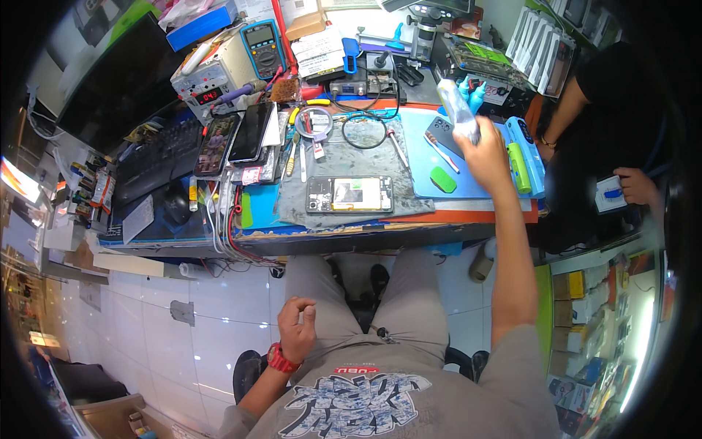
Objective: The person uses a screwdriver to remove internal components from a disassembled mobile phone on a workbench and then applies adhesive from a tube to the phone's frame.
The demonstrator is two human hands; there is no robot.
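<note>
My right hand [485, 152] is closed around a translucent, bottle-like plastic thing [452, 102], raised over the right of the bench. Motion blurs its outline. Beneath and beside it, a dark phone back cover [443, 136], a brush [442, 154] and a green pad [443, 179] lie on a blue mat [420, 167]. My left hand [297, 327], with a red watch [280, 359] at the wrist, hovers over my lap. Its fingers are curled in with nothing visible in them. An opened phone [349, 194] rests on the grey work mat [285, 208], its insides facing up.
Tweezers [303, 162], a coiled cable [364, 132] and two phones [252, 133] lie left of centre. A multimeter [263, 45] and power supply [212, 80] stand behind. Green and blue cylinders [519, 167] line the right edge, near another person's arm [567, 110].
</note>
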